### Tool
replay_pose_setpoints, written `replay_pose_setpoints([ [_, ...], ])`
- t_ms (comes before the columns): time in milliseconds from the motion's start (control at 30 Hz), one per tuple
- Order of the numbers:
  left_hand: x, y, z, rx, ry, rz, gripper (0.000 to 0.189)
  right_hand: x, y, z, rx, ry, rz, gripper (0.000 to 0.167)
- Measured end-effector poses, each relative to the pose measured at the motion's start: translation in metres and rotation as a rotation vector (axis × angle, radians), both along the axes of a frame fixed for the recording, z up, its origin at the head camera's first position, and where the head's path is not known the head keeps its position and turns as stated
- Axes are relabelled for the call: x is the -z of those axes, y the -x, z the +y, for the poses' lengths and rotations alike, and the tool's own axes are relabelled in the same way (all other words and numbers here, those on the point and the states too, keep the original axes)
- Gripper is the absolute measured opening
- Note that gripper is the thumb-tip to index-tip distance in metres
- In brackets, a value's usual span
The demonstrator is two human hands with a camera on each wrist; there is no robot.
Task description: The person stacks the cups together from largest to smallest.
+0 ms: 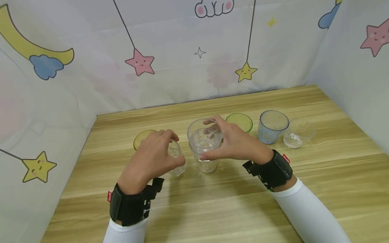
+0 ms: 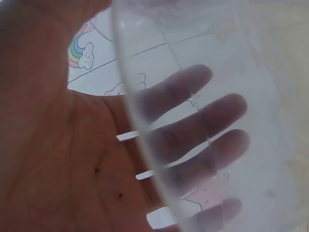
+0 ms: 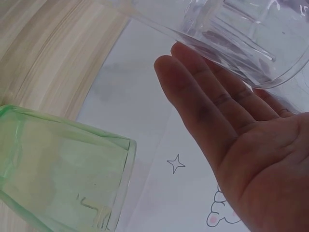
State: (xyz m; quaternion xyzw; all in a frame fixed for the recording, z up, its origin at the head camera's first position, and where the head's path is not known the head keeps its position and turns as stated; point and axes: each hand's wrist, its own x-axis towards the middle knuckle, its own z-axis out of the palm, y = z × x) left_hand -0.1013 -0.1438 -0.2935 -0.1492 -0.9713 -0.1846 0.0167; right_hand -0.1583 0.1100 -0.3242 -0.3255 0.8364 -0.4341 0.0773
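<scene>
Fingers [image 1: 221, 124] are pinching stacked cups [image 1: 199, 145] in the right hand [image 1: 235, 143] and one cup [image 1: 175, 149] in the left hand [image 1: 152, 158]; stacking is likely happening, next needing careful lifting.

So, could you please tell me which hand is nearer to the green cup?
Right. The right hand is in front of the green cup, partly hiding it; the left hand is well to its left, holding a clear cup.

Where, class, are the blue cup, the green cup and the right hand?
Blue cup [image 1: 269, 134]: head view, on its near side wall.
Green cup [image 3: 63, 166]: right wrist view, on its side wall.
Right hand [image 1: 238, 141]: head view, on its thumb side.
</scene>
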Motion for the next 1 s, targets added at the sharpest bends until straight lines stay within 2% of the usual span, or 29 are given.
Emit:
replay_pose_setpoints([
  [267,-0.0002,-0.0015,0.0005,0.008,-0.019,0.081,0.046,0.0012,0.0011,0.0000,-0.007,0.005,-0.013,0.093],
  [700,-0.0027,-0.0013,0.0006,0.017,-0.035,0.151,0.045,-0.0002,0.0000,0.0010,-0.004,-0.003,-0.007,0.093],
  [1000,-0.0075,-0.0037,-0.0005,0.024,-0.063,0.226,0.045,0.0003,0.0001,0.0013,-0.005,0.006,-0.015,0.093],
])
